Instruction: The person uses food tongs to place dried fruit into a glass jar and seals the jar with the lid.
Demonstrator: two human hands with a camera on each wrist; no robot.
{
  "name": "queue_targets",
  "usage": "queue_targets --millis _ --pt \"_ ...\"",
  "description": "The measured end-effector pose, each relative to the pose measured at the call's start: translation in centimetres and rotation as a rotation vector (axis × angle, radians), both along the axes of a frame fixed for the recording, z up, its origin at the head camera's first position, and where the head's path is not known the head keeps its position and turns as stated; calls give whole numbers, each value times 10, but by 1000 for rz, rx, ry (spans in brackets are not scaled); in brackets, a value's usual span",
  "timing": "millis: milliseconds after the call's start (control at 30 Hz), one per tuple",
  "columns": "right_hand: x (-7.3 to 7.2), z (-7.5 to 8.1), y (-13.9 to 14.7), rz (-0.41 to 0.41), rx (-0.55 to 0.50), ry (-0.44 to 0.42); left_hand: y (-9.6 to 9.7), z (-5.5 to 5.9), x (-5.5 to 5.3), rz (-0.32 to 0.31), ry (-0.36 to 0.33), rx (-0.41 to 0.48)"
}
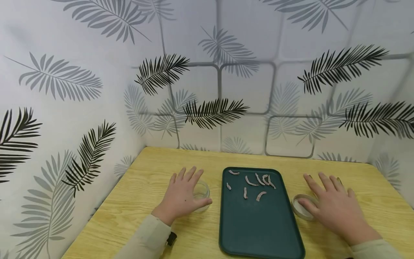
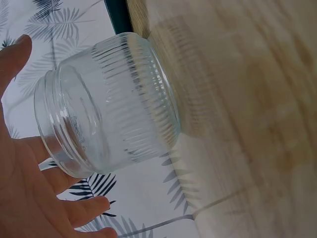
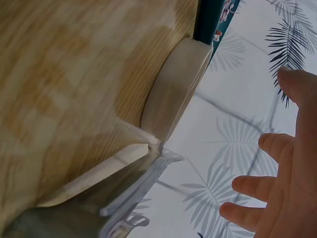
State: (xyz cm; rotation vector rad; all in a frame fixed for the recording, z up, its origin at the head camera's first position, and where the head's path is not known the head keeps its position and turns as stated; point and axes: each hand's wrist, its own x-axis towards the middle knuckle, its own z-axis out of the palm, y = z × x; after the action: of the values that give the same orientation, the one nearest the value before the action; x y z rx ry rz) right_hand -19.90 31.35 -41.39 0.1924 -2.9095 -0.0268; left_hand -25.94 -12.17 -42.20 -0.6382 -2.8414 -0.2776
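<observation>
My left hand (image 1: 182,198) is spread beside and over a clear glass jar (image 1: 202,187), thumb and fingers extended. In the left wrist view the jar (image 2: 111,104) is lidless with a threaded neck and ribbed lower wall; it stands upright on the table, with nothing visible inside. My right hand (image 1: 339,210) hovers with spread fingers over a shallow round beige lid (image 1: 300,213), its thumb crossing above it. In the right wrist view the lid (image 3: 173,87) lies flat beside the tray, and the fingers appear apart from it. Between the hands lies a dark green tray (image 1: 258,226).
Several small, curved, brownish-grey dried strips (image 1: 245,193) lie on the tray's far half. A crumpled clear plastic piece (image 3: 131,193) with a pale strip shows near the right wrist. The wooden table (image 1: 161,160) meets a leaf-patterned wall covering (image 1: 245,86) at the back.
</observation>
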Motion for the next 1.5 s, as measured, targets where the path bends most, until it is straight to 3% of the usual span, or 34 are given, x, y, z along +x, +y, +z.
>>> queue_targets --millis 300,533,733,933,1100,1267,1500 --pt "2 -10 19 -67 -25 -64 -8 -7 -2 -1 -170 160" --pt "4 -16 36 -113 -26 -155 -16 -12 -7 -3 -425 365" --pt "3 -17 47 -122 -52 -229 -23 -18 -11 0 -564 491" --pt "0 -15 54 -152 -74 -356 -28 -25 -19 -63 -650 650" --pt "-4 -18 60 -152 -88 -407 -30 -28 -23 -145 -687 769" --pt "-5 -23 69 -204 -134 -477 -30 -36 -26 -258 -727 857" --pt "-6 -27 78 -219 -198 -514 -32 -45 -28 -316 -746 924"
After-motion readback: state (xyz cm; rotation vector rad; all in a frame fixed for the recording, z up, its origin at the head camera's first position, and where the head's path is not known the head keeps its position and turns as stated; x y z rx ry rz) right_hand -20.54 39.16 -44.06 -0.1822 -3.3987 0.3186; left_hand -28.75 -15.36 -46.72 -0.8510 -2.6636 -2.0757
